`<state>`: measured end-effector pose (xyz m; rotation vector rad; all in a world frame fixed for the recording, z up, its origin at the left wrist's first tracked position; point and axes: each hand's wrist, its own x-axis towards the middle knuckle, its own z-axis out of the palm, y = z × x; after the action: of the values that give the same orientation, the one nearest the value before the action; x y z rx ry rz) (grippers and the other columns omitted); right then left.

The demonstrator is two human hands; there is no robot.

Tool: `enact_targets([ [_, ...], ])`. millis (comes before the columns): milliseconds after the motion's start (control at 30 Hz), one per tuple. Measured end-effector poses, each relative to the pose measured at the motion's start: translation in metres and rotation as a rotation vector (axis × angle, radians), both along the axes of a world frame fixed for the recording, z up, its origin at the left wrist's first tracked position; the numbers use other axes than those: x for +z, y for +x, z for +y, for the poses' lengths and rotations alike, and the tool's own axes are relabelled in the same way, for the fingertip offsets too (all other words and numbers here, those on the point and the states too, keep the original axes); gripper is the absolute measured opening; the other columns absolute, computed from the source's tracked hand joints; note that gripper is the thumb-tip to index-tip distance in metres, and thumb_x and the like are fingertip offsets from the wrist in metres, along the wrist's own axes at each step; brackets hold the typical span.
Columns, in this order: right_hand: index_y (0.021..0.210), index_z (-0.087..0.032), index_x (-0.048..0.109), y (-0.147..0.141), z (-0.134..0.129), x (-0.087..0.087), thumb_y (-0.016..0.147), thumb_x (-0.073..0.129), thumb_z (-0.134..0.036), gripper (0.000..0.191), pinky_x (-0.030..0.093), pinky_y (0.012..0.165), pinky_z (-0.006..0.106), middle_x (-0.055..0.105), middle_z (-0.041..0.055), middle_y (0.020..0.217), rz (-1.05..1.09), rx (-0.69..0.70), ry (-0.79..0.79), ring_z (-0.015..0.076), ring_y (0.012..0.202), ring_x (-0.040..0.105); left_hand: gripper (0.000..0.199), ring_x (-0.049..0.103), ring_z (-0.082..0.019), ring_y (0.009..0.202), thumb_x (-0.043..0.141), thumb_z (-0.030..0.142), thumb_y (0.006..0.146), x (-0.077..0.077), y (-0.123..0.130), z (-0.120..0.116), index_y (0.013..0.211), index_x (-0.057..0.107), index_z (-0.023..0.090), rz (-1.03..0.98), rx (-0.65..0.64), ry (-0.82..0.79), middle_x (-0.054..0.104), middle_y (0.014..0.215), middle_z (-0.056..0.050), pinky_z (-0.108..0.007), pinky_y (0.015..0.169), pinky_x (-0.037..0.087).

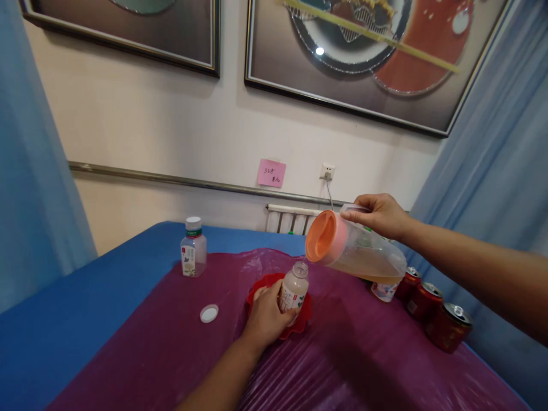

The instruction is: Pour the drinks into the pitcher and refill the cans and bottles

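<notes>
My left hand (269,314) is wrapped round a small labelled bottle (296,284) with no cap on its mouth. It holds the bottle upright over a red scalloped dish (305,322). My right hand (379,214) grips the handle of a clear plastic pitcher (363,257) with an orange lid (322,237). The pitcher is tipped to the left, and yellowish liquid lies along its lower side. Its spout is just above the bottle's mouth; a thin trickle seems to run between them. A white cap (209,313) lies on the table left of the dish.
A capped square bottle (194,251) stands at the back left. Several red cans (449,328) line the right side, beside a patterned cup (384,291) partly behind the pitcher. Purple plastic sheeting (171,354) covers part of the blue table (115,274). Blue curtains (483,188) hang at both sides.
</notes>
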<state>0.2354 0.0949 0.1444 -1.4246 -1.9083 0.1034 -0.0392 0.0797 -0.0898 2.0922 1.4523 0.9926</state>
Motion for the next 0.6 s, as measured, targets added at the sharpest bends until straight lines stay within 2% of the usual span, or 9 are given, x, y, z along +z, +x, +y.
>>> enact_targets([
  [300, 0.060, -0.021, 0.056, 0.0010, 0.0020, -0.0022, 0.064, 0.066, -0.087, 0.068, 0.029, 0.050, 0.028, 0.042, -0.0035, 0.054, -0.014, 0.016, 0.000, 0.0113, 0.054, 0.038, 0.056, 0.063, -0.030, 0.113, 0.082, 0.026, 0.070, 0.0043, 0.0007, -0.0018, 0.123, 0.065, 0.024, 0.015, 0.014, -0.026, 0.074, 0.120, -0.007, -0.042, 0.104, 0.039],
  [600, 0.062, -0.020, 0.058, 0.0008, 0.0014, -0.0037, 0.067, 0.067, -0.082, 0.063, 0.029, 0.051, 0.028, 0.044, -0.0032, 0.055, -0.022, 0.021, -0.021, 0.0120, 0.054, 0.039, 0.054, 0.063, -0.029, 0.111, 0.082, 0.027, 0.071, 0.0019, 0.0004, -0.0014, 0.122, 0.065, 0.025, -0.002, 0.012, -0.016, 0.074, 0.118, -0.005, -0.041, 0.105, 0.038],
])
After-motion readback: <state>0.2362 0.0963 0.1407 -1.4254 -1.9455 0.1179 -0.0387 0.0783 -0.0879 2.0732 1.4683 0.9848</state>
